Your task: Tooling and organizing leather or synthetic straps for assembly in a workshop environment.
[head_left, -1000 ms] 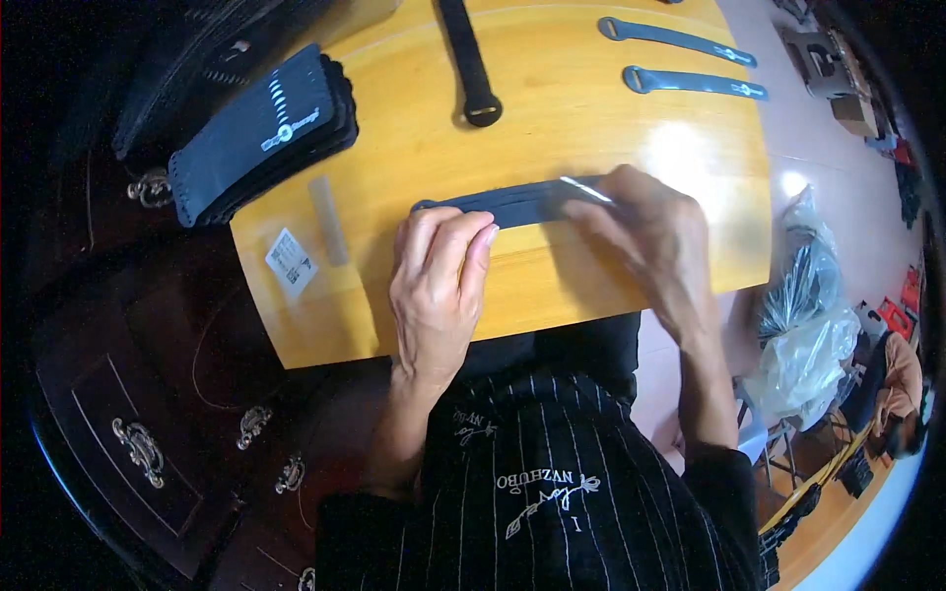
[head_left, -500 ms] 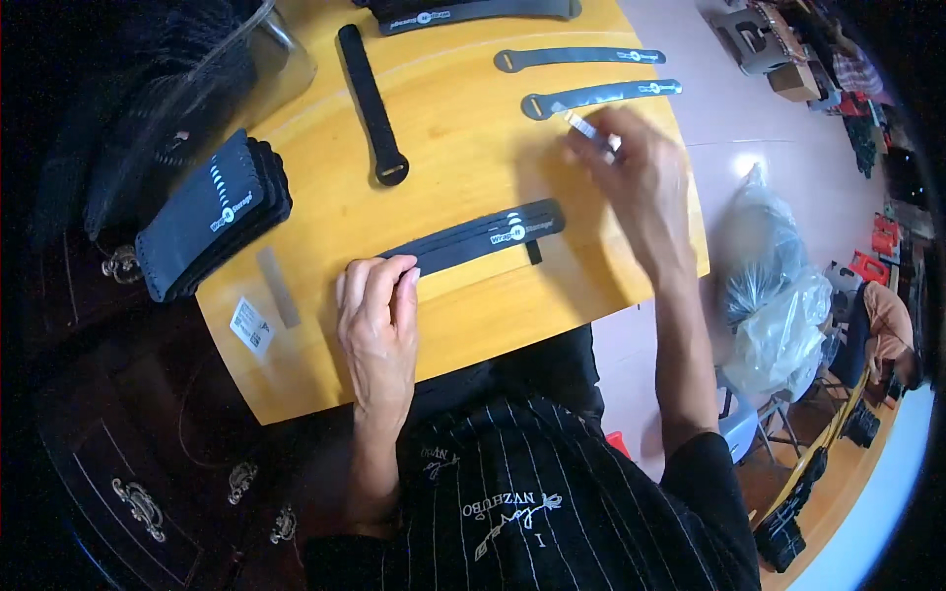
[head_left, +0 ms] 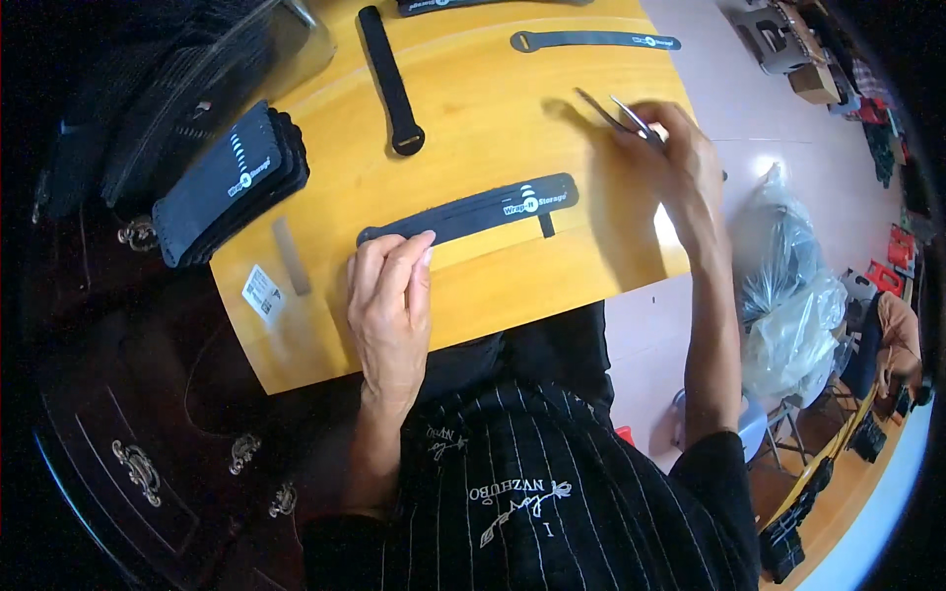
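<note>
My left hand point(head_left: 391, 305) is closed on the near-left end of a stack of dark hook-and-loop straps point(head_left: 473, 212), thumb and fingers together on its edge. The stack lies flat on the yellow table point(head_left: 463, 295), and a small black tab point(head_left: 548, 226) sticks out from under it. Above the table's right side, my right hand point(head_left: 680, 163) is closed on a slim shiny pointed tool point(head_left: 636, 118). A thin dark strip point(head_left: 599, 106) juts out beside it; its kind is unclear. The palm hides the rest of both.
A grey strap point(head_left: 591, 40) lies at the far right, and a black strap point(head_left: 392, 84) farther left. A pile of dark pouches point(head_left: 232, 182) sits at the left edge near a white label point(head_left: 262, 295). Plastic bags point(head_left: 788, 295) stand on the floor to the right.
My right hand has risen from the table and drawn back to the right; the nearer of two grey straps is no longer on the table. My left hand stays on the stack.
</note>
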`<state>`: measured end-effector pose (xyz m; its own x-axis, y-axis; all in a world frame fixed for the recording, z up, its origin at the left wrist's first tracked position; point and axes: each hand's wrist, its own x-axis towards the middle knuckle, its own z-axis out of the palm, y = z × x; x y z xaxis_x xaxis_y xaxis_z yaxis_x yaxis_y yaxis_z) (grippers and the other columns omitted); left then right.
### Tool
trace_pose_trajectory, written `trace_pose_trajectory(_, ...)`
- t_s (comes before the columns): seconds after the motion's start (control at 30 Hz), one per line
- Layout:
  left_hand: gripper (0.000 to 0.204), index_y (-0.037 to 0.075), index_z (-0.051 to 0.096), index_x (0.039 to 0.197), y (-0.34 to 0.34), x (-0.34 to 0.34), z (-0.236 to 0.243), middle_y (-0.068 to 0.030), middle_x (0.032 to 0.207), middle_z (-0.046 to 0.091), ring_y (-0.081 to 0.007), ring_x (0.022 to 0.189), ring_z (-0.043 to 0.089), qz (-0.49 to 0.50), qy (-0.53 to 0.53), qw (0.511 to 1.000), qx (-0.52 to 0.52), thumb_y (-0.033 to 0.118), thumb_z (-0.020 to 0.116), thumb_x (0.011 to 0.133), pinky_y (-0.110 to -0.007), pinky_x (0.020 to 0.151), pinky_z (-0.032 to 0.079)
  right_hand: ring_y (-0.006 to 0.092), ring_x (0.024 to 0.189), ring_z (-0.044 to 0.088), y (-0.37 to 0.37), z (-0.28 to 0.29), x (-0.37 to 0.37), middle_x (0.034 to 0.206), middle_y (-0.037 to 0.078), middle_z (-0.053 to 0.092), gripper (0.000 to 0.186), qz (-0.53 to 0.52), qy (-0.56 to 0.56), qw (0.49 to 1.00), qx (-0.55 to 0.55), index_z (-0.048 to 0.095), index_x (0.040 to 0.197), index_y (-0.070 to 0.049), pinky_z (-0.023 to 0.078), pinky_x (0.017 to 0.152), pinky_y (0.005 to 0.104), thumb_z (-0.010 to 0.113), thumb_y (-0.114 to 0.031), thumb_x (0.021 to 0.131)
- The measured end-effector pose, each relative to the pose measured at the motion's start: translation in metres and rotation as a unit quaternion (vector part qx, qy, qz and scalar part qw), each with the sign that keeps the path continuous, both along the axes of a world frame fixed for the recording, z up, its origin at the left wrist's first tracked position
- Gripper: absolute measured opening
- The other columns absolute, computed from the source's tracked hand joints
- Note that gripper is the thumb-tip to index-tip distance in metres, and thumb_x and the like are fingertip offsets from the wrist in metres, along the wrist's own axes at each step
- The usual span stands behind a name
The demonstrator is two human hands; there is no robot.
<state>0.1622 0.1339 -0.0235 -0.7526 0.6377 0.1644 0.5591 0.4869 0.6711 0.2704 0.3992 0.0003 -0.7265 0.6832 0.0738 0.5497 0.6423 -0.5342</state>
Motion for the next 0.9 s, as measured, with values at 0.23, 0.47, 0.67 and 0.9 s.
trace_pose_trajectory(0.23, 0.04, 0.007, 0.062, 0.114, 0.005, 0.03, 0.008, -0.01, 0.112, 0.055, -0.0102, 0.073, 0.058, -0.053, -0.25, 0.95, 0.179, -0.004, 0.071, 0.076, -0.021, 0.059, 0.049, 0.0165, 0.062, 0.06, -0.081, 0.032, 0.041, 0.076, 0.007, 0.065, 0.014, 0.077, -0.052, 0.985, -0.145, 0.061, 0.092, -0.005, 0.046, 0.057, 0.0292, 0.068, -0.009, 0.08)
trace_pose_trajectory(0.47, 0.015, -0.002, 0.065, 0.1, -0.02, 0.031, 0.005, -0.008, 0.089, 0.061, -0.0103, 0.066, 0.06, -0.04, -0.348, 0.916, 0.196, -0.003, 0.061, 0.086, -0.02, 0.056, 0.048, 0.0179, 0.06, 0.061, -0.102, 0.021, 0.045, 0.068, 0.008, 0.062, 0.015, 0.132, -0.063, 0.977, -0.157, 0.065, 0.092, -0.005, 0.047, 0.057, 0.0293, 0.071, -0.011, 0.079)
trace_pose_trajectory(0.67, 0.013, -0.007, 0.063, 0.099, -0.052, 0.012, -0.008, -0.0103, 0.085, 0.063, -0.0155, 0.068, 0.065, 0.049, -0.41, 0.882, 0.225, 0.0, 0.06, 0.088, -0.024, 0.06, 0.053, 0.0181, 0.056, 0.057, -0.086, 0.011, 0.051, 0.065, 0.011, 0.06, 0.016, 0.074, -0.078, 0.978, -0.177, 0.065, 0.087, -0.002, 0.045, 0.054, 0.031, 0.07, -0.016, 0.081)
trace_pose_trajectory(0.9, 0.014, -0.007, 0.062, 0.1, -0.057, -0.001, -0.006, -0.0135, 0.082, 0.066, -0.0172, 0.068, 0.066, 0.084, -0.489, 0.834, 0.243, 0.002, 0.059, 0.09, -0.026, 0.063, 0.055, 0.0059, 0.071, 0.054, -0.083, 0.005, 0.047, 0.08, 0.0, 0.065, 0.022, -0.019, -0.029, 0.927, -0.373, 0.066, 0.099, 0.0, 0.043, 0.066, 0.0208, 0.068, -0.017, 0.086)
